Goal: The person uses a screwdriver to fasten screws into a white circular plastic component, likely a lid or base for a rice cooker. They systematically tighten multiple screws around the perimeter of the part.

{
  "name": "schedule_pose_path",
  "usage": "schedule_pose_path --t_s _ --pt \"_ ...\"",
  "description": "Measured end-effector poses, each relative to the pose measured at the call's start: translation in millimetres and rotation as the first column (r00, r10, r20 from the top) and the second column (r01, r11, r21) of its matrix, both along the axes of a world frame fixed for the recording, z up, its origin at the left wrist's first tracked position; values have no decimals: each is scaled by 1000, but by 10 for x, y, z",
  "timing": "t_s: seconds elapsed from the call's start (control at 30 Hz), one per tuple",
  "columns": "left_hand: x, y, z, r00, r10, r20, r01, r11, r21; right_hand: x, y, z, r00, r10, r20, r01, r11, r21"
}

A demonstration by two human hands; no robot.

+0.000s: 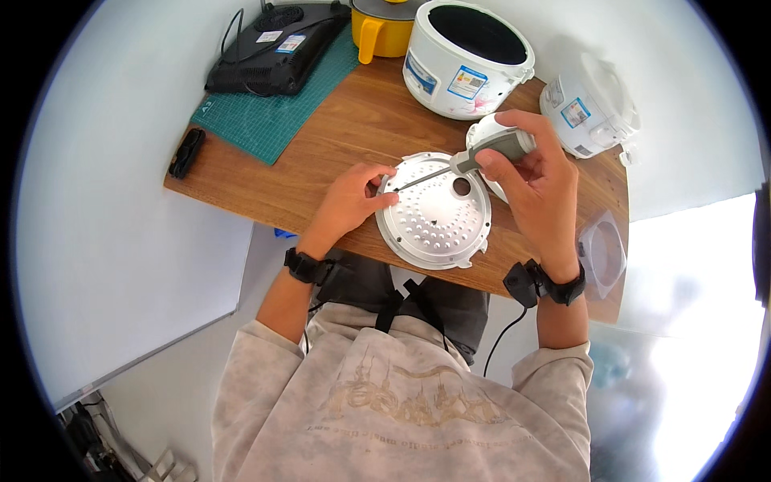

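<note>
A round silver metal lid plate (440, 241), with rows of raised dimples and one dark round hole, lies near the table's front edge. My left hand (347, 199) grips its left rim, thumb and fingertips on either side of a dark spot there. Closed around a grey-and-white electric screwdriver (499, 150) is my right hand (544, 183). The tool slants down to the left, its long thin shaft ending at that spot by my left thumb. Whether a screw sits under the tip is too small to tell. Behind the screwdriver, a white round part (482, 127) is mostly hidden.
A white rice cooker body (430, 84) stands open at the back, with another white appliance (590, 104) to its right. Farther left are a yellow pot (389, 36), a black device (281, 56) on a green cutting mat (249, 128), and a black object (187, 153). A translucent piece (602, 253) lies right.
</note>
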State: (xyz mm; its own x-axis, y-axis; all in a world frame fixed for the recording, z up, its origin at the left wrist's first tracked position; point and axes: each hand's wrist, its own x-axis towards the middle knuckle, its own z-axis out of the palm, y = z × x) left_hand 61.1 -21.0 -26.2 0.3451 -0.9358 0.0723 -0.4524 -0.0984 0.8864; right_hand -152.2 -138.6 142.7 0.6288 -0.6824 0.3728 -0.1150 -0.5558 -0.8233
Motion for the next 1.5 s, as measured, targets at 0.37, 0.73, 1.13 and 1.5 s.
schedule_pose_path --t_s 0.37,0.73,1.13,1.5 --pt "35 -17 -60 1000 5 -25 -4 1000 20 359 -231 -337 995 -14 -96 -11 967 -253" --pt "29 -5 -79 999 11 -31 -11 1000 10 397 -253 -350 990 -41 -133 -1 953 -304" --pt "32 -2 -87 1000 8 -23 -8 1000 8 432 -232 -358 989 -22 -144 -23 952 -305" --pt "24 2 -72 1000 16 -13 -16 1000 19 458 -172 -342 986 29 -162 -79 947 -312"
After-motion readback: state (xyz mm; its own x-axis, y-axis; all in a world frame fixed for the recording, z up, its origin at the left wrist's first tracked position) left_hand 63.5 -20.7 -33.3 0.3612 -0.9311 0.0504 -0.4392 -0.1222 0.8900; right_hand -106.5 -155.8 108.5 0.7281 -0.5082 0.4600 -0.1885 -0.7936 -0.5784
